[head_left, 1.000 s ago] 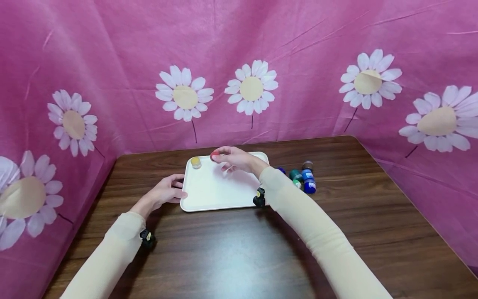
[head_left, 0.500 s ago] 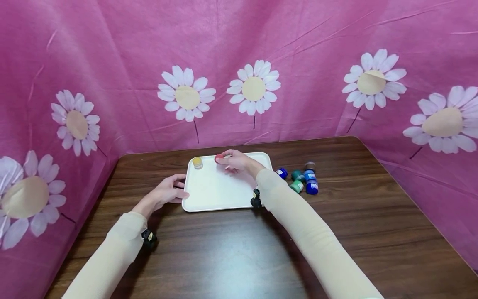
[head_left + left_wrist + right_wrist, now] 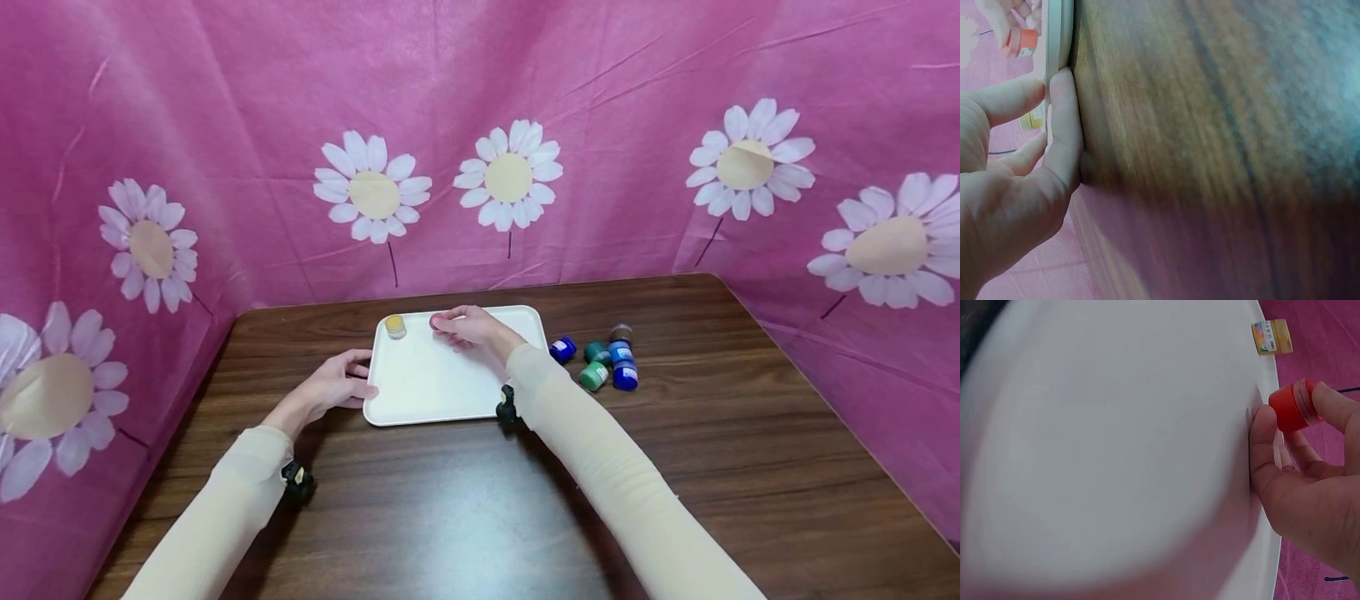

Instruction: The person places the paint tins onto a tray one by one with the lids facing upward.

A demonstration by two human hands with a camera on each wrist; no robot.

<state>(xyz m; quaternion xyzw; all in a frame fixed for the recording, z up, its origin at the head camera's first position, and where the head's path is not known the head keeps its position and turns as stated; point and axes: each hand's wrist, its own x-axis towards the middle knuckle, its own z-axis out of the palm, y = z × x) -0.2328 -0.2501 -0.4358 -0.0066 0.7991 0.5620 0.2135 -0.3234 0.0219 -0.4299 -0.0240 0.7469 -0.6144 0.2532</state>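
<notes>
My right hand [image 3: 472, 327] holds a small red paint jar [image 3: 1294, 405] over the far part of the white tray [image 3: 442, 375]. In the right wrist view the jar is tilted, with a fingertip at one end and another digit at its side. A yellow paint jar [image 3: 395, 326] stands upright on the tray's far left corner. My left hand [image 3: 335, 383] grips the tray's left edge, its thumb over the rim and its fingers beside the edge. In the left wrist view the fingers [image 3: 1013, 100] reach that rim.
Right of the tray, several paint jars cluster on the brown wooden table [image 3: 465, 500]: a dark blue jar [image 3: 562, 349], a light green jar [image 3: 593, 376], a dark green jar [image 3: 597, 352] and a brown-topped jar [image 3: 621, 334]. A pink flowered cloth [image 3: 600, 225] hangs behind the table.
My right hand has lowered slightly toward the tray with the red paint jar, and its forearm has shifted left, uncovering more of the jars at right. The left hand stays at the tray's edge.
</notes>
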